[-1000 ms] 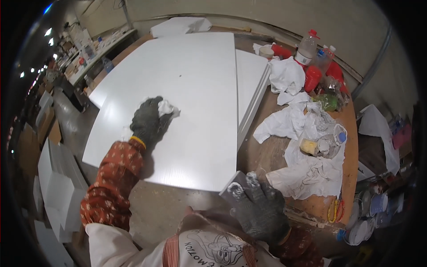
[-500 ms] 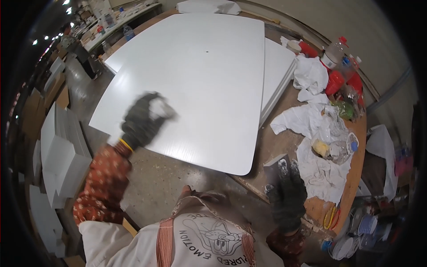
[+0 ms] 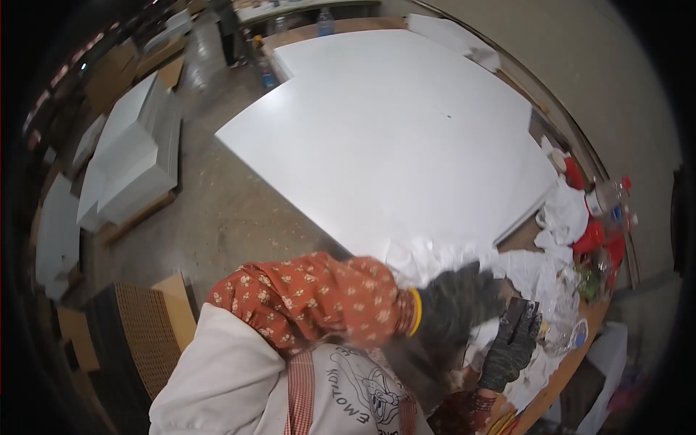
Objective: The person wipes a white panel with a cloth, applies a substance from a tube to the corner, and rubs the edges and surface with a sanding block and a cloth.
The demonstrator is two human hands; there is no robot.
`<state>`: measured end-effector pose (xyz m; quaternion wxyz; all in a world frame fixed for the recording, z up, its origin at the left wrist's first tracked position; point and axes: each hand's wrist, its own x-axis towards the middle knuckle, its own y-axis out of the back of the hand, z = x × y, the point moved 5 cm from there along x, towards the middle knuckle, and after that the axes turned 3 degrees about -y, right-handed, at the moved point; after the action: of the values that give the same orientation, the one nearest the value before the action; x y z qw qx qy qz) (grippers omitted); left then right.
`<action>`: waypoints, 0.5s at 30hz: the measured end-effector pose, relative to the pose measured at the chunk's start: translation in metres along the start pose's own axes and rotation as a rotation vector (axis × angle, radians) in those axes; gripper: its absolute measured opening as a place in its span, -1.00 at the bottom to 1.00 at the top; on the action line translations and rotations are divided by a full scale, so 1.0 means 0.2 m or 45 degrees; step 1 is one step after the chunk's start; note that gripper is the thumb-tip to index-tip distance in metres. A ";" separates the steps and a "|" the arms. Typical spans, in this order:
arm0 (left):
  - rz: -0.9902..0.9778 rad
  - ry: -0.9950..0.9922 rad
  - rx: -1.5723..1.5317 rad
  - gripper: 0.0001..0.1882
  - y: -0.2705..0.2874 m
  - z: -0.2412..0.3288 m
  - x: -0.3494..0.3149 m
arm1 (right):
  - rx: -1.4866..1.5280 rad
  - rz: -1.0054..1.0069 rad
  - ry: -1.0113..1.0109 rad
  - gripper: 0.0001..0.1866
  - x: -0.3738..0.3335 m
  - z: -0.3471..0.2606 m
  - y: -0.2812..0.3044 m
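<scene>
Panel [image 3: 391,145], broad, white and smooth, lies flat over the bench [image 3: 564,366], its near-left edge reaching out above the grey floor [image 3: 232,210]. Next in size, well apart to the left, comes a stack of pale boards [image 3: 127,159]. Crumpled white sheets [image 3: 569,217] spread along the right side of the bench, with a clear bottle [image 3: 609,194] beyond them.

Both hands are gloved and near each other at the panel's near-right end. The left hand [image 3: 460,297], its arm across the body, is blurred; whether its fingers are closed on anything I cannot tell. The right hand [image 3: 507,359] is clasped on a small dark block [image 3: 518,313], held just above the sheets.

The step in hand looks like rubbing and wiping down the panel, with the left hand now at its near end. The next move seems to call for a firm hold on the block and care with the panel's face.

Half a second ago the left hand was over the panel's left part with a white wad, farther from the right hand. The view has swung left; the block remains in the right hand.
</scene>
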<state>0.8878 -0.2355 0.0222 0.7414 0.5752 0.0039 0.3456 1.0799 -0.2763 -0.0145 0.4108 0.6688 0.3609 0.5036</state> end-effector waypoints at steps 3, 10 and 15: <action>0.451 0.073 0.165 -0.44 -0.07 -0.11 -0.26 | 0.071 0.138 0.178 -0.42 0.02 -0.08 -0.01; 0.687 0.914 0.741 -0.42 0.79 -0.98 -1.25 | 0.130 0.049 0.132 -0.47 0.04 0.00 -0.13; 0.355 1.552 0.923 -0.50 0.97 -1.09 -1.36 | 0.265 0.074 -0.007 -0.47 0.19 -0.08 -0.19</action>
<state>0.4942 -0.1715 0.0083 0.3192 0.4852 0.4577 0.6733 1.0695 -0.2240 -0.0331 0.3253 0.7195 0.3907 0.4732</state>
